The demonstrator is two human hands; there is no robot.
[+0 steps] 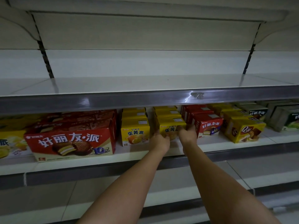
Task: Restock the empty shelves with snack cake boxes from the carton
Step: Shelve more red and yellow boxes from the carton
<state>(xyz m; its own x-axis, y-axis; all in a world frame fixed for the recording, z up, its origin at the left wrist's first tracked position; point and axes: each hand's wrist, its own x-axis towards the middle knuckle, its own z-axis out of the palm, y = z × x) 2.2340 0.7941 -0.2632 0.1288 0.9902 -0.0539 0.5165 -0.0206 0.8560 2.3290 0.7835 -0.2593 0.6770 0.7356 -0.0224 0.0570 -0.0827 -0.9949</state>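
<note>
— Hands first: where are they?
— Both on the yellow box (171, 128); left hand (160, 141) grips its left edge, right hand (187, 135) its right, fingers curled round it.
— Largest to smallest from that box?
— Bare upper shelf (145, 84) above it; big red box (71, 143) far left; small red box (208, 127) just right.
— Progress?
— I'd judge partway; box's shelf mostly stocked, upper shelf unfilled; carton not visible.
</note>
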